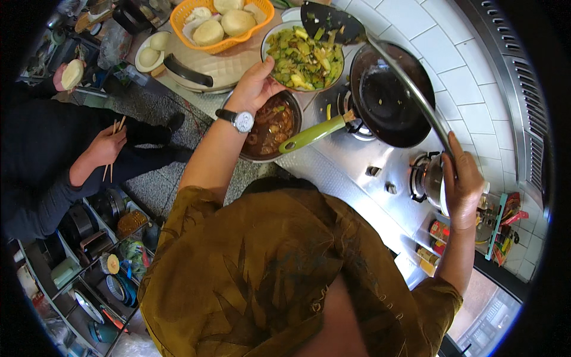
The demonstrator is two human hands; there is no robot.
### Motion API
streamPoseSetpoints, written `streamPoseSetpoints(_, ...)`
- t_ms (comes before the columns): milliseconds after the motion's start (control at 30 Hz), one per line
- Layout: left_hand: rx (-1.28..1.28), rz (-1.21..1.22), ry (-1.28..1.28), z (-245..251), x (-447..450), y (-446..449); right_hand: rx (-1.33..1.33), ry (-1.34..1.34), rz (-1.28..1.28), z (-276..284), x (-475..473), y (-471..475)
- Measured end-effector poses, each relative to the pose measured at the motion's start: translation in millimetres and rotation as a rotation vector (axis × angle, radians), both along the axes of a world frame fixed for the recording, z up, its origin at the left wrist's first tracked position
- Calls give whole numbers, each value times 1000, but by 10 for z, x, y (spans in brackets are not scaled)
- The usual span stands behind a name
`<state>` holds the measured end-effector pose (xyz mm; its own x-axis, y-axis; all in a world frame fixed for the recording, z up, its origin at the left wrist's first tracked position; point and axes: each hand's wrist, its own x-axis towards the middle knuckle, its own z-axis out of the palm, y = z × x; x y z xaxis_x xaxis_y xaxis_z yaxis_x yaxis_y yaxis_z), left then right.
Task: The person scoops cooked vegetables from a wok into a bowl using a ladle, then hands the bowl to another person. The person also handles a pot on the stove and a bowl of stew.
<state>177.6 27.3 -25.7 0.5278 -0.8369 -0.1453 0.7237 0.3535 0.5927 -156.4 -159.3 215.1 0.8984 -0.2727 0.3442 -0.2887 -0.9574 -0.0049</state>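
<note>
My left hand (258,85) grips the near rim of a bowl (312,90), thumb on the edge and fingers partly hidden beneath. The bowl is filled with cooked green vegetables (303,58). With my right hand (461,183) I hold the long metal handle of a cooking turner (410,82). Its black blade (332,22), with food bits stuck on it, is over the bowl's far side. A dark frying pan (388,98) with a green handle (316,134) rests at the gas burner, holding only scraps. Below my left hand, a dark-rimmed vessel (301,120) contains brown saucy food.
An orange basket (245,40) of steamed buns stands at the back left, near a plate (142,47) with more buns. Another person (44,134) at left holds chopsticks (115,145) and a bun (72,75). A pot (437,187) occupies the right burner, beside several jars (430,254).
</note>
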Motion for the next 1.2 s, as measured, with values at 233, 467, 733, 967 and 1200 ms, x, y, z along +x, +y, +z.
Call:
streamPoseSetpoints(233, -32, 25, 11, 125, -58, 53, 157, -73, -29, -143, -26, 84)
streamPoseSetpoints(467, 9, 142, 17, 378, -236, 250, 970, -211, -166, -426, -238, -155)
streamPoseSetpoints(733, -11, 301, -39, 547, -256, 887, 1528, -205, -403, -955, -615, -387)
streamPoseSetpoints(967, 111, 524, -105, 845, -440, 1450, 1471, -165, -602, -1500, -940, -767)
streamPoseSetpoints(1200, 124, 697, -117, 939, -606, 1901, 1431, -133, -604, -1717, -963, -903)
